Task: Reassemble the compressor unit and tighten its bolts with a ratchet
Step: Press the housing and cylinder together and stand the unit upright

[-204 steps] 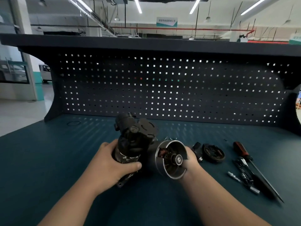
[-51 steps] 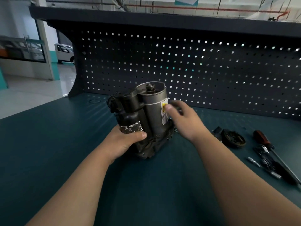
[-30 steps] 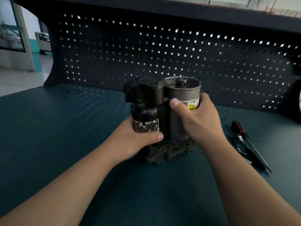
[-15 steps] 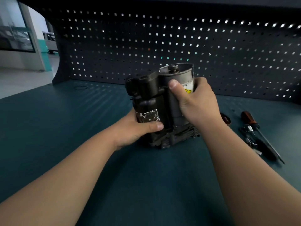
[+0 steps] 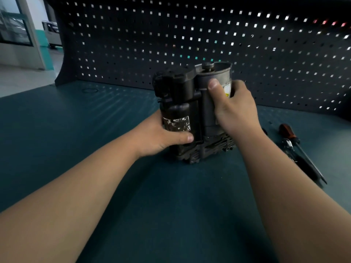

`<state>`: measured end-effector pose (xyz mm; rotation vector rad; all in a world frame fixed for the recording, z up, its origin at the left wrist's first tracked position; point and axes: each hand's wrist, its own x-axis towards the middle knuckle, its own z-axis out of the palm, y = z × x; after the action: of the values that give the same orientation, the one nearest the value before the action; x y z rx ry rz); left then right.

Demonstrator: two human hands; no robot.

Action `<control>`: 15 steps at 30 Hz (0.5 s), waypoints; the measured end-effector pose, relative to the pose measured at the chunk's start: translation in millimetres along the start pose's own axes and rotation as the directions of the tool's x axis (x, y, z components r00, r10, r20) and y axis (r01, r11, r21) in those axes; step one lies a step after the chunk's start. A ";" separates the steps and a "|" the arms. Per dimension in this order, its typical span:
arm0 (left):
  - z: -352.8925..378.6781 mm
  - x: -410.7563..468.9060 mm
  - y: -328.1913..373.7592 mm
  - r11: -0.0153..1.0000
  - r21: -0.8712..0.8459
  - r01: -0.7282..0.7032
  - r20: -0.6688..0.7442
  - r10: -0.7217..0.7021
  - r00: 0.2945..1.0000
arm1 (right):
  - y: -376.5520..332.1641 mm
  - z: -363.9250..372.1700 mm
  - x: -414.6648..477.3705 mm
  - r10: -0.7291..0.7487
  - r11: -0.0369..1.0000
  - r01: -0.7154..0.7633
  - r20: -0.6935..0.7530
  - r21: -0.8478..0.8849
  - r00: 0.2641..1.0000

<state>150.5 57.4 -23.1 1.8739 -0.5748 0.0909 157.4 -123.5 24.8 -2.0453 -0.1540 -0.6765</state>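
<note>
Dark metal compressor unit (image 5: pixel 191 114) upright on teal worktop (image 5: pixel 76 130), frame centre. Left hand (image 5: pixel 157 137) grips its black cylinder, right hand (image 5: pixel 233 109) wraps its silver canister. Red-handled screwdriver (image 5: pixel 296 147) right.

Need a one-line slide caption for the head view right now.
Upright compressor unit on the bench, left hand gripping its black cylinder, right hand its silver can, screwdriver lying to the right.

Two bare forearms (image 5: pixel 79 194), bare left hand (image 5: pixel 159 137), bare right hand (image 5: pixel 235 112), short plain thumbnails (image 5: pixel 213 83)

Workshop: pegboard-backed workbench (image 5: pixel 57 141), screwdriver (image 5: pixel 296 147) lying on it
</note>
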 end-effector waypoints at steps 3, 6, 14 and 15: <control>2.6 -1.6 2.7 0.999 -0.037 0.002 0.022 -0.001 1.000 | 0.2 -1.3 -0.7 0.011 1.000 -0.011 -0.007 -0.001 1.000; 3.1 -0.5 0.5 0.999 -0.041 -0.015 0.029 0.016 0.999 | 0.3 0.6 -0.4 0.032 0.999 -0.032 0.009 -0.016 0.999; 7.2 -1.0 -0.8 0.998 -0.048 -0.032 0.050 0.034 0.998 | 2.2 -1.8 0.6 0.032 0.999 -0.032 0.009 0.027 0.999; 7.6 -1.5 1.2 0.999 -0.030 -0.029 0.052 0.030 0.998 | 2.6 -2.1 0.3 0.027 0.999 -0.027 0.013 0.021 1.000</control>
<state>147.0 50.8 -25.4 1.8444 -0.6363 0.0531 157.8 -126.6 23.8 -2.0279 -0.1400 -0.6425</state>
